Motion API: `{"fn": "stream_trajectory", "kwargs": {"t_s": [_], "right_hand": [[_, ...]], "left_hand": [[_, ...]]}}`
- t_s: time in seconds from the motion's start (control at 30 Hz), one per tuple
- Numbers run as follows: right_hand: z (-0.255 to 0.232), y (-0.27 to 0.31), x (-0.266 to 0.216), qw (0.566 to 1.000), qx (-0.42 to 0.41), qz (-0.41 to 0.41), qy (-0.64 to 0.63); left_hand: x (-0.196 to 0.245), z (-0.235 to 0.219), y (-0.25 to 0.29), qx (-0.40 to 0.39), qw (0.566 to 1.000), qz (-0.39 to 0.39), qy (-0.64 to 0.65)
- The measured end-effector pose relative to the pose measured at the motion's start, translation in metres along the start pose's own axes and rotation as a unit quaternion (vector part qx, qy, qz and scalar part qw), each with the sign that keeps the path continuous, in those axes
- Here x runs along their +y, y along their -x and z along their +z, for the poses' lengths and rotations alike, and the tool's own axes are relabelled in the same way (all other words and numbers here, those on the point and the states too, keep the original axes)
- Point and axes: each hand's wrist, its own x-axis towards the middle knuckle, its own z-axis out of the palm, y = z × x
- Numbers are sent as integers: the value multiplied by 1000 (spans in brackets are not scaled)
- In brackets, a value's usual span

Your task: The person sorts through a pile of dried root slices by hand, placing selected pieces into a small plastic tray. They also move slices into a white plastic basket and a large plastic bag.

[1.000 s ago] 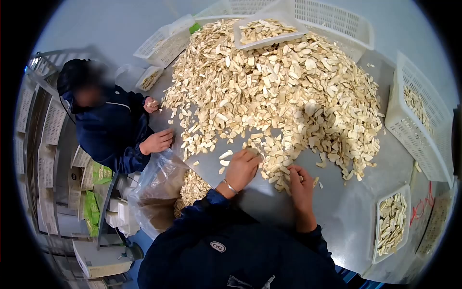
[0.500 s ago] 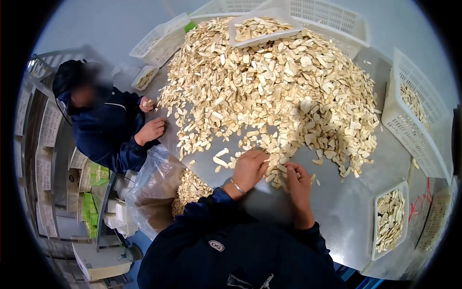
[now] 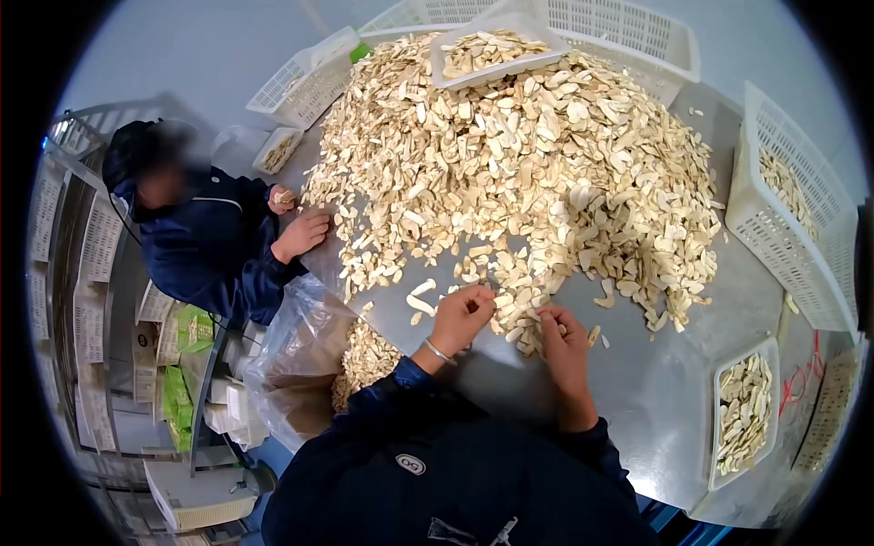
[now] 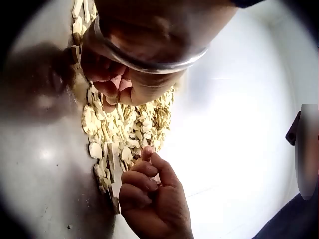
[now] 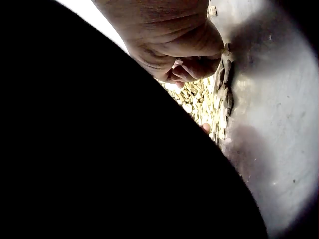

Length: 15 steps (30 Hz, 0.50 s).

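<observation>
A large heap of pale dried slices [image 3: 473, 164] covers the metal table [image 3: 637, 400]. At its near edge the left hand [image 3: 460, 320], with a silver bangle at the wrist, has its fingers curled and thumb close to the index finger. In the left wrist view this left hand [image 4: 149, 88] hangs over the slices; whether it holds one is hidden. The right hand [image 3: 566, 350] is just right of a strip of slices, its fingers curled. A small pale piece shows between the fingers of the right hand [image 5: 174, 40] in the right wrist view.
White baskets [image 3: 792, 209] stand around the heap, and a tray of slices [image 3: 716, 409] lies at the right. Another tray [image 3: 492, 73] rests on the heap. A second person [image 3: 214, 237] works at the left, beside a plastic bag [image 3: 291, 364] containing slices.
The left hand has drawn back slightly from the strip of slices, its thumb and index finger now plainer to see. The right hand stays nearly in place. The other person's near hand has moved towards the heap.
</observation>
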Motion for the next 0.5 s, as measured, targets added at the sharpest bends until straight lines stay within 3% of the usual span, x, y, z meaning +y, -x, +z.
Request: {"fn": "stream_trajectory", "kwargs": {"t_s": [0.27,0.4,0.5], "right_hand": [[-2,-2,6,1000,13,16,-22],[6,3,-7,997,-38,38,-53],[10,4,-8,996,-68,35,-42]], "left_hand": [[-1,-2,6,9,999,-16,35],[14,-7,9,-2,998,-18,55],[42,1,13,-80,989,-4,121]]}}
